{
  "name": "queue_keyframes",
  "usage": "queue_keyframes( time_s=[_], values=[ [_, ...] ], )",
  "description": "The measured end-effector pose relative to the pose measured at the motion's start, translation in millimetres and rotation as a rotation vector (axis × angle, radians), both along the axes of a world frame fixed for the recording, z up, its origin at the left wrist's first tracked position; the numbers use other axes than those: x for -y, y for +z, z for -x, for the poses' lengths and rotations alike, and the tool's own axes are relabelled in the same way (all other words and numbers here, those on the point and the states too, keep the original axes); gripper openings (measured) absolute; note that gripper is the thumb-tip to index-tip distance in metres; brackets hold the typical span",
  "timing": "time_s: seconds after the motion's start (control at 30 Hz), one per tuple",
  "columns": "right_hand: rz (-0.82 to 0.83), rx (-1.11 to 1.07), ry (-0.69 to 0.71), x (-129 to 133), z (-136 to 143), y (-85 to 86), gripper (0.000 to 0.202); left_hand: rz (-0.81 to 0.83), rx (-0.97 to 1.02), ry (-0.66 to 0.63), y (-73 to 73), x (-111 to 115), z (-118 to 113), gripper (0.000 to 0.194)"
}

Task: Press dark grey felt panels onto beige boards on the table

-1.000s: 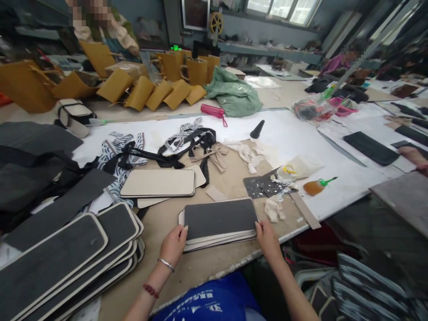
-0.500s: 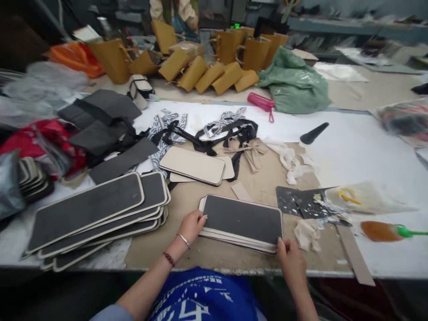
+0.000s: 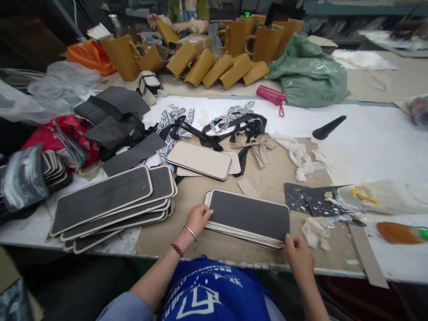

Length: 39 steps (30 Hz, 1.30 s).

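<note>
Directly in front of me lies a stack of dark grey rectangular panels with cream edges (image 3: 249,216). My left hand (image 3: 198,218) pinches the left edge of the top panel between thumb and fingers. At its lower right corner, my right hand (image 3: 298,255) grips the panel, fingers curled under and partly hidden. Just behind are cream panels with rounded corners (image 3: 200,159). To the left, longer dark panels with cream rims (image 3: 102,200) lie fanned in a pile.
Glue-spotted dark boards (image 3: 309,198), an orange-brown glue bottle (image 3: 394,232) and a black tapered tool (image 3: 329,128) lie to the right. Fabric scraps (image 3: 257,145) sit behind the panels. Tan bags (image 3: 234,71) and a green plastic bag (image 3: 307,76) stand farther back, near another person (image 3: 189,13).
My view has shifted, so the table contents appear farther right and slightly higher. Both hands keep their hold on the stack's edges. The other person's hands now show at the back.
</note>
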State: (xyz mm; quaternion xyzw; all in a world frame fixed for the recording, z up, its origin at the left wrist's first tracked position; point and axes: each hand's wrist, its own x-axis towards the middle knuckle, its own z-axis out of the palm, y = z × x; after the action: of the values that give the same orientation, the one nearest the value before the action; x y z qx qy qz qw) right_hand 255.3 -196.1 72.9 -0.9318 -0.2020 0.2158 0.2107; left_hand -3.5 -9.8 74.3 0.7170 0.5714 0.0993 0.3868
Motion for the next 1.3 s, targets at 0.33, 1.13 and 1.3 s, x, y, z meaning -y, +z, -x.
queue_keyframes(
  time_s=[0.33, 1.13, 1.3],
  values=[
    [-0.140, 0.026, -0.056, 0.3, 6.0, -5.1, 0.033, -0.016, 0.006, -0.052, -2.3, -1.7, 2.6, 0.024],
    [-0.059, 0.022, -0.083, -3.0, -1.2, -12.4, 0.022, 0.001, -0.085, -0.082, -2.3, -2.6, 1.4, 0.031],
    [-0.025, 0.026, -0.071, -4.8, -3.8, -12.9, 0.023, -0.013, -0.061, -0.088, -1.4, -1.4, 0.8, 0.029]
  ],
)
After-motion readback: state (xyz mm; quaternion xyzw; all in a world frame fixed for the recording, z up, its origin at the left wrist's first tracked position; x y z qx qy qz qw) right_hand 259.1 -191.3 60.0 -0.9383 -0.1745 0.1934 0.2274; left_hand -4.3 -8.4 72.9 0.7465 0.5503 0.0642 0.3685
